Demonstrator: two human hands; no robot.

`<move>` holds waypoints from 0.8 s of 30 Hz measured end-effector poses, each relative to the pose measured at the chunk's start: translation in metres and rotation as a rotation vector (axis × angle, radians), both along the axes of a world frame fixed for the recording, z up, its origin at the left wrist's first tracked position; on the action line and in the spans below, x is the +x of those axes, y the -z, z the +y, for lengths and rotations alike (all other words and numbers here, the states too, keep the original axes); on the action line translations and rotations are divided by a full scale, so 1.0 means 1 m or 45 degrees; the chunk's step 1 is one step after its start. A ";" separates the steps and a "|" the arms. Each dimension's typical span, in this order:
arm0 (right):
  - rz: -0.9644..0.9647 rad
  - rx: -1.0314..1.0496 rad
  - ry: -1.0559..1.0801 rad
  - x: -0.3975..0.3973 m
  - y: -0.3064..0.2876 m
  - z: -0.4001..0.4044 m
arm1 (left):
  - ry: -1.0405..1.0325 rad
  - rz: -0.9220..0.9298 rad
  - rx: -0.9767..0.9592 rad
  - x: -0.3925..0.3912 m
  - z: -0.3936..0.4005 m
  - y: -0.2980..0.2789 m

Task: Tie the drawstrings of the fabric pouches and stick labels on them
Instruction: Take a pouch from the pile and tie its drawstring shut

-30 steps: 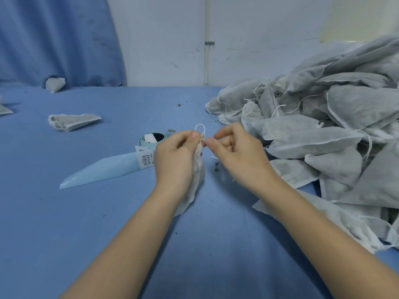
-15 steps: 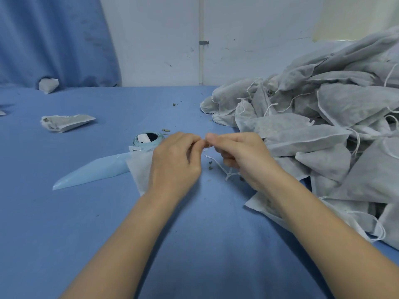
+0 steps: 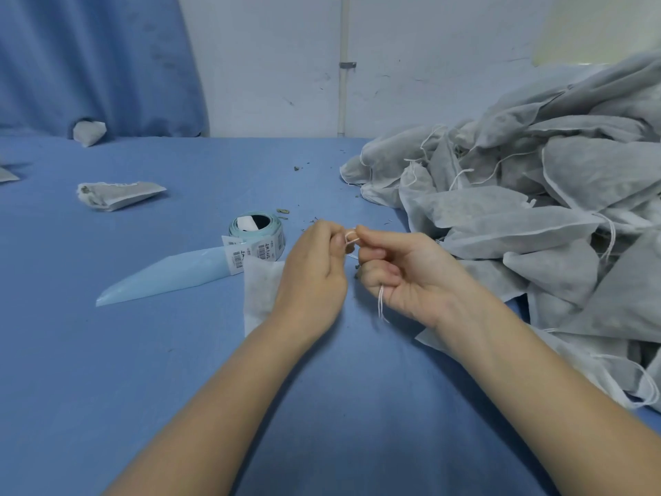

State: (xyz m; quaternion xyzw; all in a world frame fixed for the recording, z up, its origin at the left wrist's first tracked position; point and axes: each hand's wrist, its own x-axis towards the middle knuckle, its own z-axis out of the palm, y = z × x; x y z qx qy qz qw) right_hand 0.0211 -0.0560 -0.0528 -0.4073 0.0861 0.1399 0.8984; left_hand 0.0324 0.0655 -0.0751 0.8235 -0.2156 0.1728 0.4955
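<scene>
1. Far left, on the blue surface (image 3: 143, 370), a small tied pouch (image 3: 89, 132) sits against the blue curtain (image 3: 100, 59), and a second filled pouch (image 3: 120, 194) lies on its side nearer in. Both are well apart from the hands.
2. Next comes a pale blue strip of backing paper (image 3: 168, 279) trailing from a label roll (image 3: 258, 230); barcode labels (image 3: 257, 251) show at its loose end. The roll is near the left hand and nothing blocks reaching it.
3. The pouch in work (image 3: 259, 284) lies on the surface under and just left of the left hand (image 3: 314, 277), whose grip pinches the gathered neck; most of the fabric there is hidden by the hand.
4. The drawstring (image 3: 349, 235) loops between both thumbs. It looks thin, limp and light, so it will likely slip unless pinched close to the knot; the thin non-woven fabric looks soft and easily crumpled.
5. The right hand (image 3: 411, 281) holds a narrow grip on the loop with thumb and forefinger, and the loose string tail (image 3: 381, 302) hangs from its curled lower fingers.
6. At right, a heap of untied pouches (image 3: 536, 216) crowds the surface, touching the right forearm. Their stray strings could snag. Dark crumbs (image 3: 297, 168) dot the surface beyond.
</scene>
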 end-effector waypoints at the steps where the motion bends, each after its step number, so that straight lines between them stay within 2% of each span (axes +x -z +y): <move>1: -0.007 0.027 -0.005 0.000 -0.001 0.001 | -0.006 -0.026 -0.024 -0.001 0.000 0.000; 4: -0.026 0.051 0.014 -0.001 -0.002 0.001 | -0.111 -0.211 -0.105 -0.008 0.000 -0.005; 10: -0.107 -0.045 0.039 -0.001 -0.002 -0.002 | -0.371 -0.674 -0.013 -0.008 0.000 -0.005; 15: -0.388 -0.542 0.269 -0.002 0.000 -0.003 | -0.487 -1.005 0.109 0.001 0.008 -0.006; 17: -0.502 -0.667 0.289 -0.003 -0.001 -0.005 | -0.511 -0.903 0.121 -0.002 0.008 -0.008; 21: -0.686 -0.789 0.346 -0.003 0.006 -0.003 | -0.367 -0.294 -0.020 -0.011 0.004 -0.013; 24: -0.732 -0.900 0.400 -0.003 0.010 0.010 | -0.307 -0.056 -0.116 -0.012 0.004 -0.019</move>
